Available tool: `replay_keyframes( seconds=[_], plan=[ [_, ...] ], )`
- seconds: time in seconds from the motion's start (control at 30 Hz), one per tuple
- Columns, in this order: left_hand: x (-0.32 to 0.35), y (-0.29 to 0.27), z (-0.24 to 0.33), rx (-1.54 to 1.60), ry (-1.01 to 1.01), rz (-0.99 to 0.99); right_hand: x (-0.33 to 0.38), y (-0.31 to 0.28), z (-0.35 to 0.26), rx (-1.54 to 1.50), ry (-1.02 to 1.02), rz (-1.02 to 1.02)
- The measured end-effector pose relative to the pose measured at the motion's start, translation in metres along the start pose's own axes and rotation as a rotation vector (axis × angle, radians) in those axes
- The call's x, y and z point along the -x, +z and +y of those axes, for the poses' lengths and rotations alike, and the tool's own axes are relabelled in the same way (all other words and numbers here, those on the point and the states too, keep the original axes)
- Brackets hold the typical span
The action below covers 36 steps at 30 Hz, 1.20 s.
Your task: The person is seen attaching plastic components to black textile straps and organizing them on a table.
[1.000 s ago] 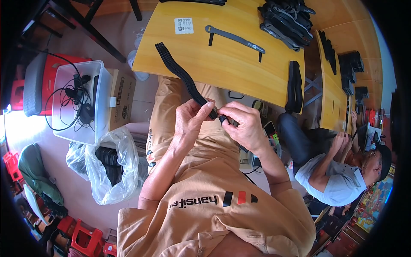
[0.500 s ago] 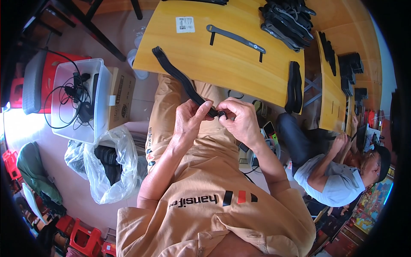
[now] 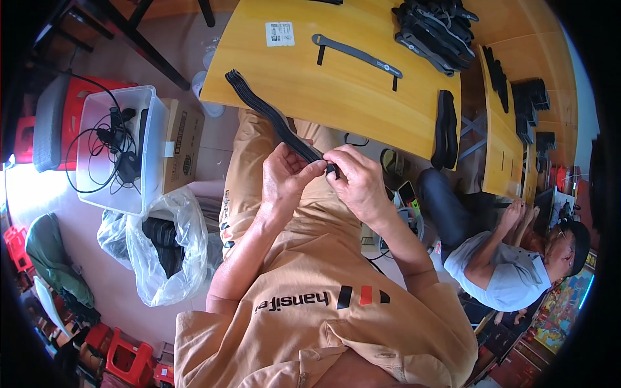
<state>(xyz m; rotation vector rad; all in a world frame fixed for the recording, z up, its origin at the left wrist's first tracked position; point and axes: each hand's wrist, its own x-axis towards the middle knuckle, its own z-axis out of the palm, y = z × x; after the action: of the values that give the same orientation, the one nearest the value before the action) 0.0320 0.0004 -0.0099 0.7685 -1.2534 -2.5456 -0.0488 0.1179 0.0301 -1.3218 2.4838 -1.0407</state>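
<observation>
A bundle of long black straps (image 3: pixel 262 108) slants across the table's near edge, its far end fanned into several layers. My left hand (image 3: pixel 284 176) is closed around the bundle's near part above my lap, thumb on top. At the very near end, my right hand (image 3: pixel 354 181) pinches the strap ends between thumb and fingers; a short black end shows below the fingertips. On the yellow table (image 3: pixel 259 71) ahead lies a single grey strap (image 3: pixel 356 54) with two short black strips under it. Two black strap bundles (image 3: pixel 444 132) rest along the table's right edge.
A heap of dark straps (image 3: pixel 433 35) sits at the table's far right. To the left stand a clear bin (image 3: pixel 152 155) of cables, a cardboard box (image 3: pixel 181 145) and a plastic bag (image 3: pixel 187 239) with black items. A co-worker (image 3: pixel 498 265) sits at the right beside another table.
My left hand has shifted its grip on the bundle, and the bundle's far end has moved slightly left. My right fingers have closed in nearer the left thumb.
</observation>
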Motion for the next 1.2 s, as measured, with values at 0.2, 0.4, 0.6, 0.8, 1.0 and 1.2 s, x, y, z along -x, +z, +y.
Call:
replay_keyframes(
  seconds=[0.2,0.4,0.6,0.8,1.0,1.2],
  plan=[
    [0.0,-0.003,-0.003,-0.033,0.011,-0.019,0.0,0.002,0.003,0.019,-0.02,-0.025],
    [-0.002,-0.003,-0.004,-0.046,0.022,-0.014,0.002,0.007,-0.001,0.081,-0.062,0.024],
    [-0.001,-0.002,0.002,-0.038,0.011,0.032,0.005,0.008,0.001,-0.081,-0.051,0.105],
    [-0.001,-0.006,0.004,0.082,-0.088,0.039,0.0,-0.005,0.004,-0.461,0.201,-0.046],
    [0.002,-0.006,0.01,0.062,-0.114,0.024,0.0,0.0,0.018,-0.637,0.297,-0.101],
    [0.002,-0.005,0.009,0.054,-0.116,-0.005,0.002,0.002,0.029,-0.791,0.392,-0.164]
  ],
)
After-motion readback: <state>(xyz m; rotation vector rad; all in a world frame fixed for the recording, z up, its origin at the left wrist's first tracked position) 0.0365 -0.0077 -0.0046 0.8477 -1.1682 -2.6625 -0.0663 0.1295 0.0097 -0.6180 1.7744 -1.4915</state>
